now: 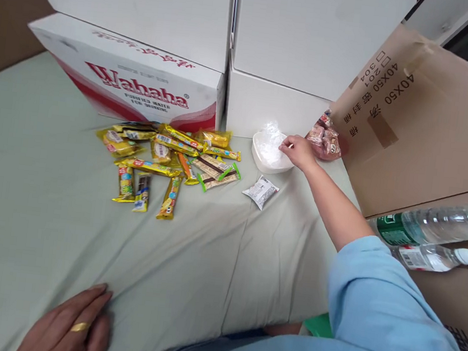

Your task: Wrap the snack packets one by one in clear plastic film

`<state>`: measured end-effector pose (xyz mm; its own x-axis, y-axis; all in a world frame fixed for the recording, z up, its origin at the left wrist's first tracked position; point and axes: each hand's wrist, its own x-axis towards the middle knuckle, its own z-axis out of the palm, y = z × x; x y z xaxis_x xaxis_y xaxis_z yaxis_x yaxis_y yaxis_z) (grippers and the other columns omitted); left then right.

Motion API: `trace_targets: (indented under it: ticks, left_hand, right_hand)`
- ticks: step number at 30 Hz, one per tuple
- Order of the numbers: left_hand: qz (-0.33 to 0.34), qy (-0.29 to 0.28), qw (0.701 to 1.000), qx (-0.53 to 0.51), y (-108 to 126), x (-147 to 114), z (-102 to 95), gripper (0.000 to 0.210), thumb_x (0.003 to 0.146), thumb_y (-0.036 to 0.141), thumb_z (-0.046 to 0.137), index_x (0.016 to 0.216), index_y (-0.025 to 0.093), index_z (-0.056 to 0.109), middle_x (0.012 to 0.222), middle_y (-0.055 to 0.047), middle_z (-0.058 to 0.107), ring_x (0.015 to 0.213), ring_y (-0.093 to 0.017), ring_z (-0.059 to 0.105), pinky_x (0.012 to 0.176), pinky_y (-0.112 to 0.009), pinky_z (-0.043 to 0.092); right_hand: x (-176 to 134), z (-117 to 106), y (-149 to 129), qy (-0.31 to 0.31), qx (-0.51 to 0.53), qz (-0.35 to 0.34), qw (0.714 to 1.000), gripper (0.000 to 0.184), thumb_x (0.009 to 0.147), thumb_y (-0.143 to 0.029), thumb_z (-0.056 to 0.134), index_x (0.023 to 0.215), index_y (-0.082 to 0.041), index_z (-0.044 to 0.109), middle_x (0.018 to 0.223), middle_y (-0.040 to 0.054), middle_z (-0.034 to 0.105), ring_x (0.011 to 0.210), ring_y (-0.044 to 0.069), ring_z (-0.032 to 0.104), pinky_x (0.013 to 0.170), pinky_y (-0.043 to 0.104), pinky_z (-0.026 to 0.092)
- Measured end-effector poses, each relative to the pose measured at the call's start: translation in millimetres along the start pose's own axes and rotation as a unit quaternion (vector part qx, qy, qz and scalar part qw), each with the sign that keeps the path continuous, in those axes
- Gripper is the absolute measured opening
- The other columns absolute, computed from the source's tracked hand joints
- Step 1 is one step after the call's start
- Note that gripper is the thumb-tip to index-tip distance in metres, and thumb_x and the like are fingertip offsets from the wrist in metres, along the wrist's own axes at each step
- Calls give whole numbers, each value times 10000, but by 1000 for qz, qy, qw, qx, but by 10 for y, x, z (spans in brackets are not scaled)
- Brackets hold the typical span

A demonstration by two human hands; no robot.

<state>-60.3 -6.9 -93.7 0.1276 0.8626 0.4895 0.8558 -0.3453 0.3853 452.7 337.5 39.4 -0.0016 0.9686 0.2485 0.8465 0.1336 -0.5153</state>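
Observation:
My right hand [298, 151] reaches to the right side of a small white bowl [265, 165]. Its fingertips pinch the crumpled clear plastic wrap [270, 146] that fills the bowl and sticks up above its rim. Just in front of the bowl lies a small silver-white packet [261, 191], printed side up. My left hand [73, 323], with a gold ring on one finger, rests on the cloth near the bottom left. Its fingers lie loosely together on the cloth, holding nothing.
Several yellow snack packets [169, 196] and green-ended wafer bars [218, 176] lie left of the bowl. Behind stands a white-and-red Wahaha box [142, 89]. Reddish wrapped snacks [324, 142] sit by a cardboard box [409, 122]. Two water bottles [443, 225] are at right.

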Motion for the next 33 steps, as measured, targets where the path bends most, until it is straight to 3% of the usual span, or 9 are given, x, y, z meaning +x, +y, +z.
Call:
trace_targets:
  ticks: [4,9,12,16,19,22,26,29,33]
  left_hand:
    - [109,2,991,84,138,106,-55,215,956,223,599,1158,198,672,1146,-139,773,948,-305,749,895,-455,575]
    - [134,37,986,88,209,184,-75,163,940,122,621,1093,157,663,1076,-153,766,922,-296,738,863,-432,577]
    - [105,51,992,49,230,179,-83,133,940,122,644,1059,168,678,1030,-121,773,893,-265,729,841,-399,575]
    - [-26,38,990,-130,476,185,-139,113,1011,194,579,1014,206,691,958,-65,762,891,-196,727,826,-328,579]
    - [-106,-58,945,-304,841,237,-122,171,1036,332,585,947,223,681,903,-44,721,817,-167,698,756,-299,580]
    - [-186,-58,896,-399,1158,297,-49,416,910,506,771,1189,235,624,1120,-73,670,956,-200,696,723,-299,600]
    - [-147,55,941,-300,1270,311,-16,635,808,514,880,1302,246,585,1306,-128,593,1215,-286,600,956,-436,580]
    - [-65,4,966,-250,1192,293,-6,336,923,403,783,1201,251,669,1154,-94,672,1089,-264,628,972,-447,533]
    - [-102,-60,949,-292,1107,259,42,79,1001,286,640,989,238,702,914,-41,700,897,-217,650,829,-365,523]
  right_hand:
    - [-6,-8,-105,94,40,13,995,65,863,-224,641,800,-209,636,834,15,652,810,192,587,832,343,468]
    - [-250,-265,-371,171,152,60,972,112,840,-219,663,764,-217,581,720,-26,573,679,145,524,683,290,441]
    - [-780,-255,-734,123,298,66,944,201,833,-358,734,825,-232,578,693,-48,561,543,103,438,515,247,348]
    - [-1908,169,-1345,-15,450,134,883,379,778,-511,825,921,-248,593,703,-49,634,455,65,349,427,218,255]
    - [-2738,581,-1754,-98,494,228,833,429,770,-577,813,968,-255,610,715,-28,689,435,72,324,398,226,222]
    - [-3282,864,-2023,-105,449,242,854,384,838,-609,756,935,-258,636,706,-19,673,486,111,416,443,251,323]
    - [-3514,955,-2140,-71,354,177,915,293,897,-556,740,908,-266,698,799,4,682,677,169,553,628,300,468]
    - [-3491,914,-2138,-96,411,200,884,329,859,-576,779,865,-260,688,720,-20,612,608,146,483,573,285,416]
    - [-3444,901,-2130,-120,487,228,834,379,817,-593,826,841,-243,683,679,-41,546,558,111,438,528,261,375]
